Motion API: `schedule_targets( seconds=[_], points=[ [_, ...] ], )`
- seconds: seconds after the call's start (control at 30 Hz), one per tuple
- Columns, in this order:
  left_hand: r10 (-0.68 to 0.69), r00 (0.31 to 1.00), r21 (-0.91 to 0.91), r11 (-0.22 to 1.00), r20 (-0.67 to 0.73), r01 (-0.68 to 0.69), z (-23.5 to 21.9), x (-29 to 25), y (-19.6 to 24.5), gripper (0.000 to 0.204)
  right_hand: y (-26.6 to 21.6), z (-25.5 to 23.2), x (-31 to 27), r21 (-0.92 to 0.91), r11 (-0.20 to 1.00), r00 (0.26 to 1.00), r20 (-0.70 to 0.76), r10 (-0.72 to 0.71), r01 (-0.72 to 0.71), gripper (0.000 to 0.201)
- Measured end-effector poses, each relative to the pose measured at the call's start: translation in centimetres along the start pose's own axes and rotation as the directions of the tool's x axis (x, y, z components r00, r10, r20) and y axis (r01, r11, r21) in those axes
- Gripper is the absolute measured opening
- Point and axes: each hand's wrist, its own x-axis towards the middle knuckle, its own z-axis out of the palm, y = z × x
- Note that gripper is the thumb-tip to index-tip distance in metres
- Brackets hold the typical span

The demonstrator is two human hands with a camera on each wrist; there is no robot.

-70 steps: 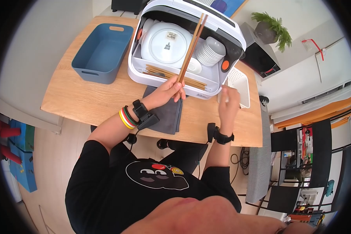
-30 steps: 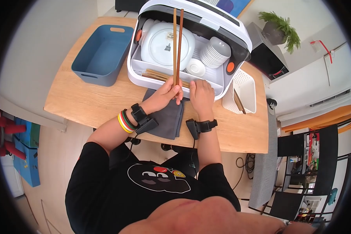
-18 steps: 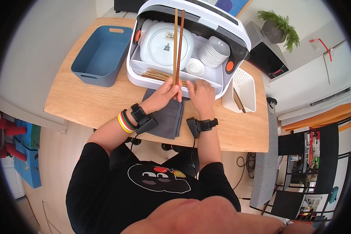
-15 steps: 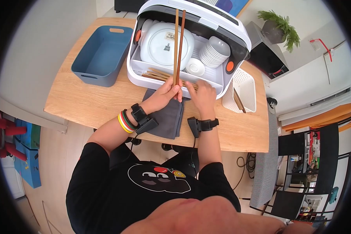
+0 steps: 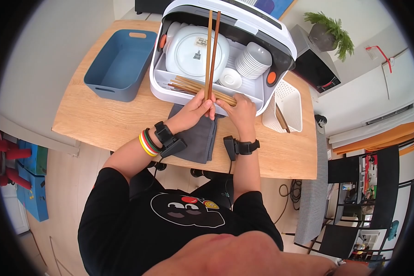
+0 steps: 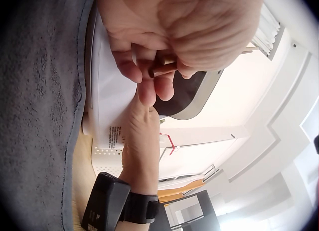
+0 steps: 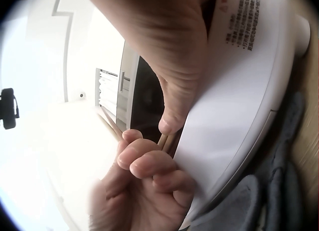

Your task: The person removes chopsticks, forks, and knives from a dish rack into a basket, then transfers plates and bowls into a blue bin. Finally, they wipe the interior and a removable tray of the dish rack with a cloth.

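Observation:
My left hand [image 5: 197, 111] holds a pair of chopsticks [image 5: 210, 55] upright, one pale and one reddish brown; their lower ends [image 6: 162, 69] show between its fingers in the left wrist view. Beside it, my right hand [image 5: 242, 114] grips several wooden chopsticks [image 5: 188, 83] that slant across the front compartment of a white dish box [image 5: 161, 94]. In the right wrist view its thumb presses on pale chopsticks [image 7: 165, 140], close beside the left hand [image 7: 149, 191]. The right fingertips are hidden behind the box's front wall.
Inside the box are a white plate [image 5: 195, 53], a stack of small bowls [image 5: 253, 62] and a small dish [image 5: 230, 79]. A blue bin [image 5: 119, 60] stands left, a perforated white basket [image 5: 290, 103] with dark chopsticks [image 5: 282, 118] right. A grey cloth [image 5: 195, 142] lies in front.
My right hand has come left from beside the white basket to the front compartment and taken hold of chopsticks there, shifting them. The left hand's pair has swung more upright.

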Motion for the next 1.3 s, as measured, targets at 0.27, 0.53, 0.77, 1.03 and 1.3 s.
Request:
schedule_targets(
  seconds=[0.27,0.53,0.77,1.03,1.3],
  points=[
    [0.023,1.0,0.002,1.0,-0.002,-0.023,0.1,0.0,0.1,0.021,0.2,0.4,0.1,0.058,0.998,0.997,-0.072,0.017,-0.013,0.051],
    [0.01,1.0,-0.012,1.0,0.008,-0.01,0.0,0.0,0.0,0.019,0.0,0.3,0.1,0.226,0.947,0.961,-0.101,0.257,-0.23,0.03],
    [0.015,1.0,-0.108,0.994,-0.015,-0.017,0.4,0.0,-0.2,0.016,-1.5,-0.7,-0.1,0.508,0.851,0.91,-0.277,0.309,-0.135,0.018],
    [-0.125,0.992,-0.155,0.98,0.003,0.124,0.7,-0.2,0.1,0.019,-4.6,0.0,-1.3,0.88,0.473,0.935,-0.133,0.327,-0.04,0.014],
    [-0.183,0.98,0.149,0.974,0.078,0.17,0.5,-0.2,0.1,0.026,-5.0,0.4,-1.6,0.849,0.463,0.956,0.15,0.251,-0.254,0.022]
  ],
)
